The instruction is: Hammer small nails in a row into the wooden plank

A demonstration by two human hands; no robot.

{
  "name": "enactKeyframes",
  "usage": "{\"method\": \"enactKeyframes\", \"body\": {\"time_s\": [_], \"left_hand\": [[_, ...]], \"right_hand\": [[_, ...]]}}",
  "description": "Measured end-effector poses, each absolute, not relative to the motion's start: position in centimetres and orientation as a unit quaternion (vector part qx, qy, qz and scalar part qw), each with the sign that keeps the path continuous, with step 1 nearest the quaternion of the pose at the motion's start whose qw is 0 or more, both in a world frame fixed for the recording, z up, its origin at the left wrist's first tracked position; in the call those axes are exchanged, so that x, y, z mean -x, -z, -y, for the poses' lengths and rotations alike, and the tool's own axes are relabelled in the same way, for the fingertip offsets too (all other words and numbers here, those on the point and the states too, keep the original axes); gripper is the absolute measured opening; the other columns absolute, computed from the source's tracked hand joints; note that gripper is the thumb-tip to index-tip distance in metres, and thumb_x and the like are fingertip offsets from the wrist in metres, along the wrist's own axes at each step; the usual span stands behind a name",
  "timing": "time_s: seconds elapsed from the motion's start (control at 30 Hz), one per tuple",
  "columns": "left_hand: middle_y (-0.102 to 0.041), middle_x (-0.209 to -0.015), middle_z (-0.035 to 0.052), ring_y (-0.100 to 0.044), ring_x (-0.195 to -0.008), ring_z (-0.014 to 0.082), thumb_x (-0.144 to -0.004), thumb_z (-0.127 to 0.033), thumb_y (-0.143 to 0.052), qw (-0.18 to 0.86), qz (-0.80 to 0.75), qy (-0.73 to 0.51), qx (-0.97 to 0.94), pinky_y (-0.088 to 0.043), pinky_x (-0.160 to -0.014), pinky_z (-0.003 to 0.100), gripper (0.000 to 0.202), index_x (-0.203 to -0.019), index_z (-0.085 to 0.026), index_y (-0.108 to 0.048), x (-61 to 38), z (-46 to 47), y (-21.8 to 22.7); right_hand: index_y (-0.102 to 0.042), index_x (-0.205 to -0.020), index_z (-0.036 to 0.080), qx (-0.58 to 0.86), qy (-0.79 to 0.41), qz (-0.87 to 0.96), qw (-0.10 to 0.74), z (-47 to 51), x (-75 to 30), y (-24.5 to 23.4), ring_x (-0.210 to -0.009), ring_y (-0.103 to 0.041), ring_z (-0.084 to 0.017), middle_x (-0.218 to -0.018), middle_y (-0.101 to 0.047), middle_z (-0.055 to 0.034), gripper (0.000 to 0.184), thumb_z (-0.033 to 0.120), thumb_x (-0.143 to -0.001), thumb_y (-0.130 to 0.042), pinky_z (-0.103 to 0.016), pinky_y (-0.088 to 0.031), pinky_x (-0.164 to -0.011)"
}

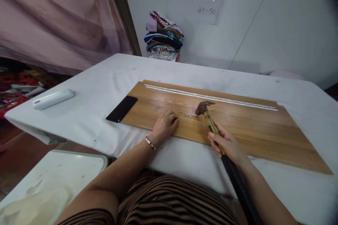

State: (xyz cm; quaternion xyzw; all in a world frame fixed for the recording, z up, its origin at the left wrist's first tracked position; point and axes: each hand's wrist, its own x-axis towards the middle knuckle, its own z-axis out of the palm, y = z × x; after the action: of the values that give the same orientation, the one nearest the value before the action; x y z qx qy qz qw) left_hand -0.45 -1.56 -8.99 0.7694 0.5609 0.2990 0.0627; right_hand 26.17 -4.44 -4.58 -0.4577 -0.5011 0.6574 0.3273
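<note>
A long wooden board [250,126] lies on a white-covered table [100,88]. My right hand [227,144] is wrapped round the handle of a rusty claw hammer [204,107], whose head rests on the board beside a short row of small nails [186,114]. My left hand [166,123] lies on the board just left of that row, fingers curled in a loose fist; nothing shows in it. Two loose nails [157,107] lie a little further left. A pale strip [211,96] runs along the board's far edge.
A black phone [121,109] lies at the board's left end, and a white oblong object [52,99] near the table's left edge. Folded clothes [163,37] are stacked against the back wall. A pink curtain hangs at the left; a white surface [52,172] sits low left.
</note>
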Motion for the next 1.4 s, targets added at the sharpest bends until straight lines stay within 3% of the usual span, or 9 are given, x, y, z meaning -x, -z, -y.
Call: {"method": "enactKeyframes", "body": {"time_s": [1.4], "left_hand": [[-0.065, -0.087, 0.0044, -0.059, -0.087, 0.0175, -0.090, -0.022, -0.054, 0.069, -0.558, -0.301, -0.771, -0.047, -0.083, 0.033, 0.015, -0.081, -0.019, -0.065, 0.39, 1.65, 8.76]], "right_hand": [[-0.035, -0.146, 0.020, 0.455, -0.660, 0.504, 0.321, 4.44, -26.14, 4.63, -0.035, -0.033, -0.006, -0.052, -0.045, 0.0111, 0.072, 0.039, -0.082, -0.063, -0.017, -0.035, -0.030]]}}
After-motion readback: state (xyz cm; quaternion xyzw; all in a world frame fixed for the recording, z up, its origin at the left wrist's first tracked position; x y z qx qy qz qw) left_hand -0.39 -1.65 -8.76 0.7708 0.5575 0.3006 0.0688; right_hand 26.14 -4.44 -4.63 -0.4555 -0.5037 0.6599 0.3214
